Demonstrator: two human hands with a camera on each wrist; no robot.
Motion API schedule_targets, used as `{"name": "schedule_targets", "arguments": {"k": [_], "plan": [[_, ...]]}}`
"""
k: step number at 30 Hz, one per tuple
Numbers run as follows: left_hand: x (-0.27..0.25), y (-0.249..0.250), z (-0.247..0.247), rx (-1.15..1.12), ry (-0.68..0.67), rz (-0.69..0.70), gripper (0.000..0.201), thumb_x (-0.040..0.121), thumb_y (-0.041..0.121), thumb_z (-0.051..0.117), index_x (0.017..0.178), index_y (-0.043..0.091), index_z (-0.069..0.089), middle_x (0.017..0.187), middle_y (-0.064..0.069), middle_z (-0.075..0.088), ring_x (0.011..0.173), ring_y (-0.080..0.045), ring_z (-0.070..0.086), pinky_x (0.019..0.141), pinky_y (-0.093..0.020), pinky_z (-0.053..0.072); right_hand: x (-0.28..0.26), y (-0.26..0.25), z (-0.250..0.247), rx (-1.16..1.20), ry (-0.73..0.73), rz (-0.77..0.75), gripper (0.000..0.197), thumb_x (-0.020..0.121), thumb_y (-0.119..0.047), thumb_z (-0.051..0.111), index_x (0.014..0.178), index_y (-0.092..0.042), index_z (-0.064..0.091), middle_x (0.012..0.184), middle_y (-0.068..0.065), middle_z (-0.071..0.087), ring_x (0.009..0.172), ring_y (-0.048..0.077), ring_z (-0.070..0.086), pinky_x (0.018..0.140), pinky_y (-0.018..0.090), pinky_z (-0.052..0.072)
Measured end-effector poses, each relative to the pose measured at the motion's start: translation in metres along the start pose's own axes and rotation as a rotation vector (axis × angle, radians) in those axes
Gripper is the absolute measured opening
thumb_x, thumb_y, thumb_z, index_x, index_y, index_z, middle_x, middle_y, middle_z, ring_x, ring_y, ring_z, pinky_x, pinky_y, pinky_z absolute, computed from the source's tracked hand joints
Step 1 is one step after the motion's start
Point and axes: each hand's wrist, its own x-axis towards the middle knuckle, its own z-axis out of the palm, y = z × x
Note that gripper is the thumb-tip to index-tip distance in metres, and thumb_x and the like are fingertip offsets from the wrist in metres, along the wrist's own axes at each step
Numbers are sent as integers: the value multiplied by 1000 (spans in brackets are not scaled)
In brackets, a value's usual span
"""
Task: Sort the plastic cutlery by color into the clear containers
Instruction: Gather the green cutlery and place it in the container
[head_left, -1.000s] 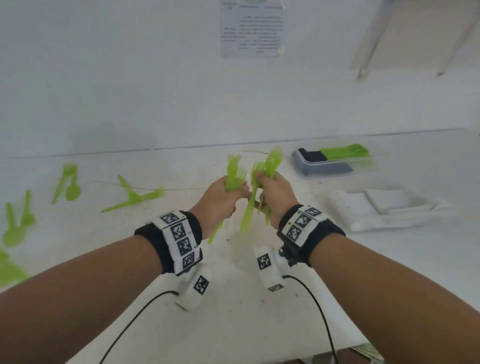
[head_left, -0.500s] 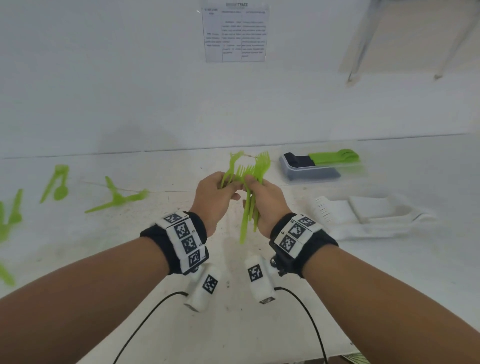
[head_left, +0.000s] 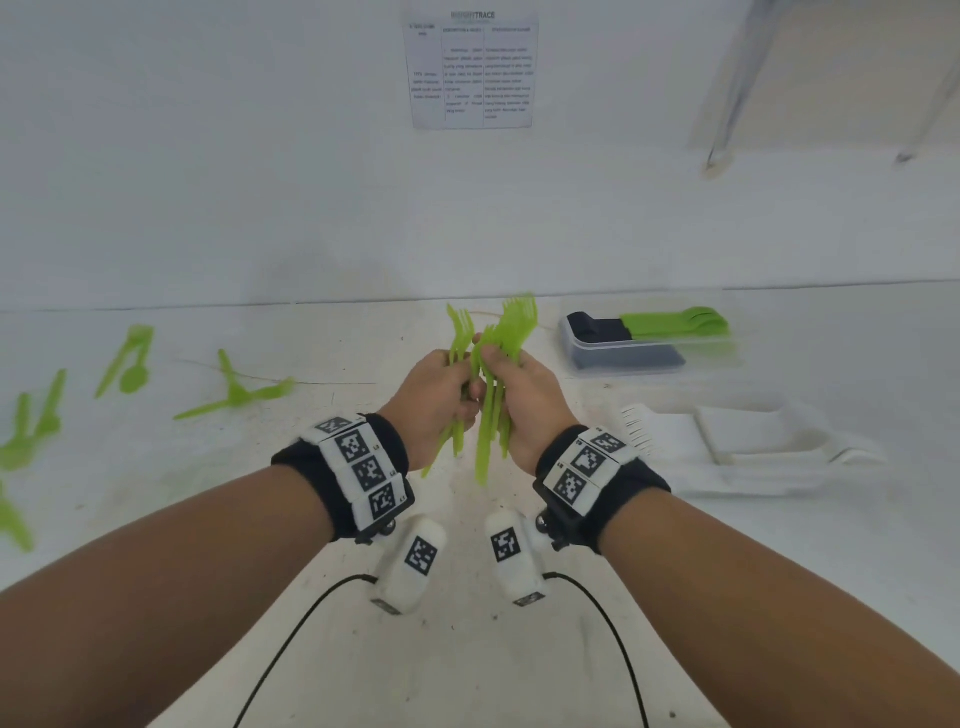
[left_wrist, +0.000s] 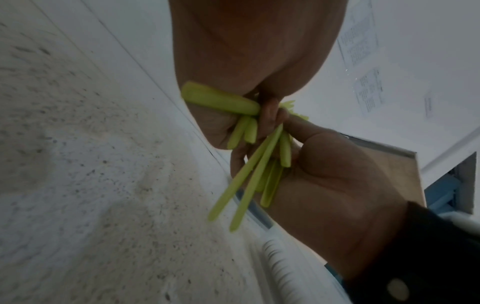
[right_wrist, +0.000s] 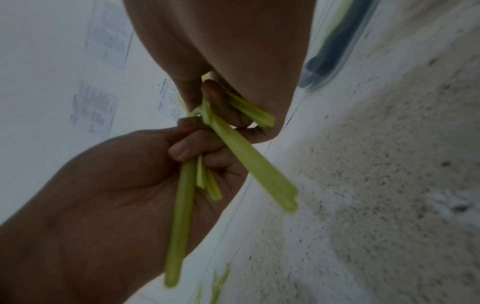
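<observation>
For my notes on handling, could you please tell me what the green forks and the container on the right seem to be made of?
Green forks: apparently thin matte plastic, slightly translucent, one even colour. Container: probably clear glossy plastic; its dark and green contents show through the wall.

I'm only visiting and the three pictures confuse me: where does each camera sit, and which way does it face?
Head: worn on the head, facing forward and down at the table; shows both forearms, the left hand and right hand gripping green forks.
Left wrist: under the left wrist, looking along the palm; the right hand shows too.
Right wrist: under the right wrist, looking along the palm; the left hand shows too.
Shared: all three show the forks; head and right wrist show the clear container.
</observation>
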Motion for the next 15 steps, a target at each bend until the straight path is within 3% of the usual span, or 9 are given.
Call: {"name": "schedule_targets", "arguments": {"k": [2, 4, 5, 7, 10, 13, 15], "plan": [[3, 0, -2, 79, 16, 9, 12, 105, 11, 44, 96, 11, 52, 71, -5, 55, 52, -15, 43, 54, -28, 36, 2, 1, 1, -61, 32, -47, 10, 103, -22, 59, 100, -15, 67, 82, 6, 64, 57, 16, 56, 57, 32, 51], [7, -2, -7, 159, 82, 19, 13, 106, 19, 47, 103, 10, 56, 80, -6, 64, 63, -18, 60, 60, -27, 45, 10, 2, -2, -130, 124, -88, 10, 103, -27, 59, 99, -20, 65, 89, 1, 65, 73, 17, 59, 69, 35, 55], [7, -4, -11, 180, 125, 22, 14, 106, 21, 48, 105, 10, 58, 82, -6, 67, 65, -18, 63, 60, -25, 46, 14, 1, -6, -151, 188, -102, 10, 102, -30, 59, 99, -23, 66, 91, -2, 65, 79, 17, 59, 75, 37, 53], [5, -7, -19, 206, 158, 51, 16, 105, 21, 54, 107, 8, 64, 81, -6, 70, 62, -16, 64, 58, -24, 43, 21, -2, -14, -171, 273, -106, 11, 102, -33, 58, 98, -27, 67, 91, -4, 63, 80, 17, 55, 74, 36, 48], [3, -14, -24, 257, 108, 101, 20, 100, 21, 66, 106, 3, 71, 80, -8, 75, 58, -15, 62, 59, -25, 43, 19, -2, -17, -196, 170, -38, 14, 101, -34, 60, 98, -24, 70, 88, 0, 64, 79, 20, 54, 69, 35, 47], [2, -18, -22, 301, 62, 134, 24, 100, 18, 65, 99, -5, 73, 81, -8, 76, 56, -13, 59, 60, -25, 43, 16, 7, -8, -160, 66, 14, 17, 100, -29, 63, 96, -14, 69, 89, 11, 69, 81, 29, 63, 81, 52, 57], [1, -20, -24, 343, 30, 149, 25, 101, 20, 63, 99, -3, 74, 86, -8, 77, 62, -12, 62, 65, -24, 47, 18, 9, -4, -141, 71, 52, 17, 101, -28, 63, 98, -12, 67, 89, 13, 69, 81, 31, 65, 85, 56, 58]]}}
